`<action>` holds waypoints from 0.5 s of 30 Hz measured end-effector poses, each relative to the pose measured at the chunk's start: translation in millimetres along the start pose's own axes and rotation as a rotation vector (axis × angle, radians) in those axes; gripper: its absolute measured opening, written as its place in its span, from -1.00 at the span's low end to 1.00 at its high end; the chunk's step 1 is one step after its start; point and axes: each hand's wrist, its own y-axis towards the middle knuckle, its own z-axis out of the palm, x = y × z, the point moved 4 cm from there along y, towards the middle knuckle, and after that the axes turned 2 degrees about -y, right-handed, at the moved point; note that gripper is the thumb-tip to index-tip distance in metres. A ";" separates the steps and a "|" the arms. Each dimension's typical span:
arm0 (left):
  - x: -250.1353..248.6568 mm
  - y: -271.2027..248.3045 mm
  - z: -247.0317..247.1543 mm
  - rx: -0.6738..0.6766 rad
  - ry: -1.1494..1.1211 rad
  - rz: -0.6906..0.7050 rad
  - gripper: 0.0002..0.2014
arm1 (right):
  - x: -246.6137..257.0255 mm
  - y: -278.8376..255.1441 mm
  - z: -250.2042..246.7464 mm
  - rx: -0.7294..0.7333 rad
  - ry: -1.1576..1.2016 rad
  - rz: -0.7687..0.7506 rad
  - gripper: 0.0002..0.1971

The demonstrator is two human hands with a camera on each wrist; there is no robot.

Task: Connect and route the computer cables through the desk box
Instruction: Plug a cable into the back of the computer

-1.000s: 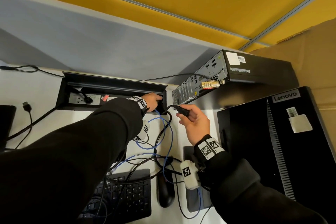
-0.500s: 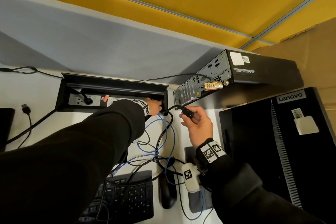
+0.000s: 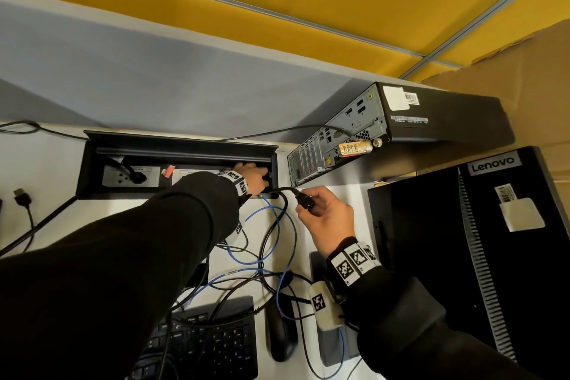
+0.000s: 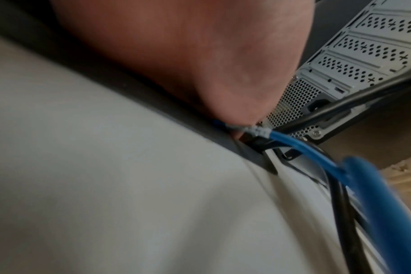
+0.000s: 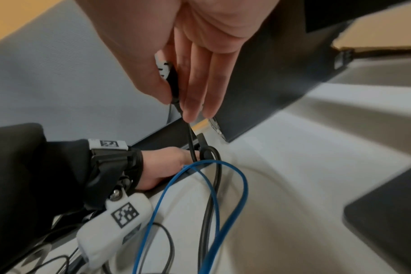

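Note:
The black desk box (image 3: 123, 194) is sunk into the white desk with its lid up. My left hand (image 3: 253, 177) reaches into its right end. There it pinches the plug end of the blue cable (image 4: 293, 146) at the rim, with most of the fingers hidden. My right hand (image 3: 324, 213) pinches a black power plug (image 3: 305, 200) between thumb and fingers, just right of the box. The plug's cord (image 5: 208, 204) loops down beside the blue cable (image 5: 223, 213). The computer (image 3: 339, 139) lies behind, rear panel facing me, and its power inlet (image 4: 317, 105) has nothing in it.
A black Lenovo tower (image 3: 478, 241) stands at the right. The keyboard (image 3: 209, 345) and mouse (image 3: 280, 339) lie near me among tangled cables. One plug (image 3: 137, 177) sits in the box's left socket. A loose connector (image 3: 21, 196) lies far left.
My left hand has stayed at the box's right end, a little deeper in. My right hand has lowered the power plug slightly.

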 end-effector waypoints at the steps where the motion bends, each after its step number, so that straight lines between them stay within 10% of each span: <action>1: 0.9 -1.3 -2.9 -0.062 0.002 0.019 -0.67 | 0.8 2.7 -0.4 0.009 -0.018 -0.020 -0.63; 9: -6.0 -35.2 -31.3 -0.401 -0.468 0.093 -0.79 | -4.2 11.2 -3.3 0.004 0.280 0.127 -0.61; 15: -50.8 -79.6 -51.8 -0.257 -0.629 0.445 -0.64 | -1.3 19.3 3.2 0.031 0.291 0.126 -0.62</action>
